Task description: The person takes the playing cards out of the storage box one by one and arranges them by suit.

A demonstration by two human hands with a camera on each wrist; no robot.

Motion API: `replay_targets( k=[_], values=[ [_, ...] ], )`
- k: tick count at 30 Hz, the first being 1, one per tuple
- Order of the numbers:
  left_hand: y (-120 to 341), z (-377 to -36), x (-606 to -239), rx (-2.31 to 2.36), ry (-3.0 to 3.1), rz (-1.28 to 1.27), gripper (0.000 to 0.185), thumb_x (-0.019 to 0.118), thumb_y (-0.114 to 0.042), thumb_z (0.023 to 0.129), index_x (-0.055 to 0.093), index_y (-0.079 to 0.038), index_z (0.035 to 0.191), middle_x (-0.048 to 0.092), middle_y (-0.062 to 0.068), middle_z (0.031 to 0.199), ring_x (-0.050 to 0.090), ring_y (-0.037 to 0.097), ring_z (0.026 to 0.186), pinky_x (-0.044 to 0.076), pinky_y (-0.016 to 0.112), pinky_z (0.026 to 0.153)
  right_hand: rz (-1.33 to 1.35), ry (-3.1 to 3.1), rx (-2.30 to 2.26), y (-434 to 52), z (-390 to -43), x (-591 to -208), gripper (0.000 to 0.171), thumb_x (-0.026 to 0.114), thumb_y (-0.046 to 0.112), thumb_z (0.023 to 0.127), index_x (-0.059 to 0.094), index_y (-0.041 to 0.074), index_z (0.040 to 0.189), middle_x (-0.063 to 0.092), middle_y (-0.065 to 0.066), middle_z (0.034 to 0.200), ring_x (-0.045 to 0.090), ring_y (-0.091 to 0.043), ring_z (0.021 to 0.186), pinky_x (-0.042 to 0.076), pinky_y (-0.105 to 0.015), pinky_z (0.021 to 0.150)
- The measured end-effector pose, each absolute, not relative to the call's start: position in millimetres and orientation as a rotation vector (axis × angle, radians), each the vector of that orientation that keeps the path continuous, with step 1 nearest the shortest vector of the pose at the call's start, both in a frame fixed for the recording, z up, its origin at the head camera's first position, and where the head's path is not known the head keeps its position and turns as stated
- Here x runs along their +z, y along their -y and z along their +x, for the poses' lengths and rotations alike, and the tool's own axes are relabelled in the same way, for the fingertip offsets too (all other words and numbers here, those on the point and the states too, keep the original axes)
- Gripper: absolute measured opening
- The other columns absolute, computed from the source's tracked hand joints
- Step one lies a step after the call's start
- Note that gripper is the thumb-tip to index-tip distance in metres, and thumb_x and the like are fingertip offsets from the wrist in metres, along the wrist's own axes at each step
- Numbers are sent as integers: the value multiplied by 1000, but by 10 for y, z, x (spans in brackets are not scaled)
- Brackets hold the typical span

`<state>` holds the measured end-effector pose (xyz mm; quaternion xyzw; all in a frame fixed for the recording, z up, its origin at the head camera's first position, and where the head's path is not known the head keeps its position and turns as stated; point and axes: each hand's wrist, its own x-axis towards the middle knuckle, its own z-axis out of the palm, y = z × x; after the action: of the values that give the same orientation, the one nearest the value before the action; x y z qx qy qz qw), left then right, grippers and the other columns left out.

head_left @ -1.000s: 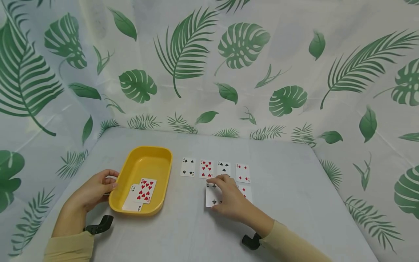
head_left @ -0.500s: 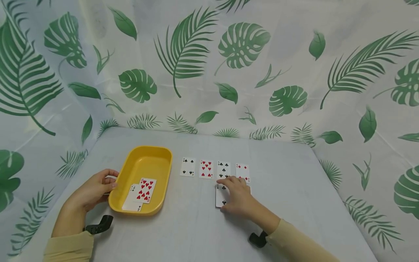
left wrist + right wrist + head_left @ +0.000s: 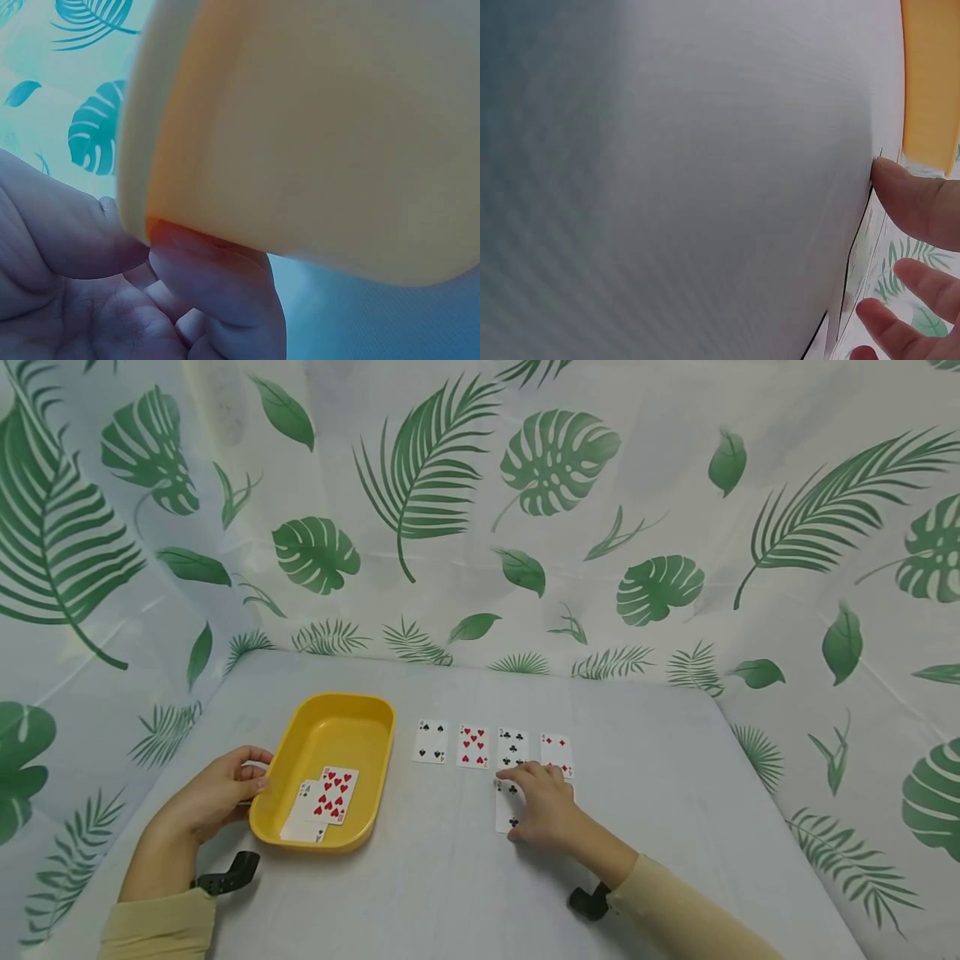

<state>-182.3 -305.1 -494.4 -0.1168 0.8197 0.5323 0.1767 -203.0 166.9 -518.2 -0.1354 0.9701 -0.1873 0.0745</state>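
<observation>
Step in hand, as I judge it: card sorting on the table, with the right hand (image 3: 546,810) working a clubs card (image 3: 507,807) in the second row, lower centre of the head view. The hand lies flat on the card, fingers fairly straight and pressing down, thumb at the card's left edge; nothing curled round it, so it is pressing, not gripping. In the right wrist view only the thumb and fingertips (image 3: 911,202) show, against the pale table cloth (image 3: 667,187).

The left hand (image 3: 217,793) sits at centre left and holds the near-left rim of the yellow tray (image 3: 330,731); in the left wrist view its fingers (image 3: 217,277) curl under the tray wall (image 3: 315,135), thumb on the outside.

The tray holds two cards, a red hearts card (image 3: 336,795) overlapping another underneath it.

Above the right hand, a row of four face-up cards (image 3: 474,747) runs across mid-frame. The clubs card lies just below the third of them, well apart from the tray.

Next move likely calls for getting a fingertip under the card's edge, since it lies flat on cloth.
</observation>
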Motion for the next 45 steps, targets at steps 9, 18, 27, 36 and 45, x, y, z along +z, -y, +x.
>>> replay_targets(
  k=[9,18,27,36,45],
  values=[
    [3055,-1813,-4935,1509,-2324,-309,47,55,-7,110,35,3,151,61,13,109,62,24,92,61,31,78,-474,-2923,-637,-1688,-2059,-5125,98,100,16,67,56,29,153,46,-7,165,37,-42,152,37,-74,113],
    [3050,-1804,-4918,1523,-2317,-287,45,55,-6,110,35,3,149,62,12,108,63,24,91,61,32,77,-547,-2905,-645,-1555,-2046,-5070,108,102,19,67,48,34,159,36,-9,173,25,-46,161,30,-83,114],
    [3057,-1813,-4929,1523,-2319,-287,44,55,-6,110,36,3,148,61,13,109,62,24,92,61,32,77,-677,-2899,-679,-1229,-2013,-4995,110,101,21,68,44,34,161,33,-11,173,23,-47,161,27,-80,117],
    [3075,-1799,-4946,1530,-2309,-304,44,55,-5,110,36,3,148,61,13,108,62,24,91,61,32,76,-830,-2831,-717,-745,-2011,-4920,109,98,35,74,38,38,164,26,-8,176,18,-43,163,22,-75,122],
    [3059,-1810,-4938,1536,-2309,-319,44,55,-6,110,36,3,149,61,14,110,63,25,92,61,32,78,-910,-2766,-756,-275,-2011,-4847,109,96,44,77,33,41,166,21,-6,178,14,-39,165,19,-74,125]
  ],
)
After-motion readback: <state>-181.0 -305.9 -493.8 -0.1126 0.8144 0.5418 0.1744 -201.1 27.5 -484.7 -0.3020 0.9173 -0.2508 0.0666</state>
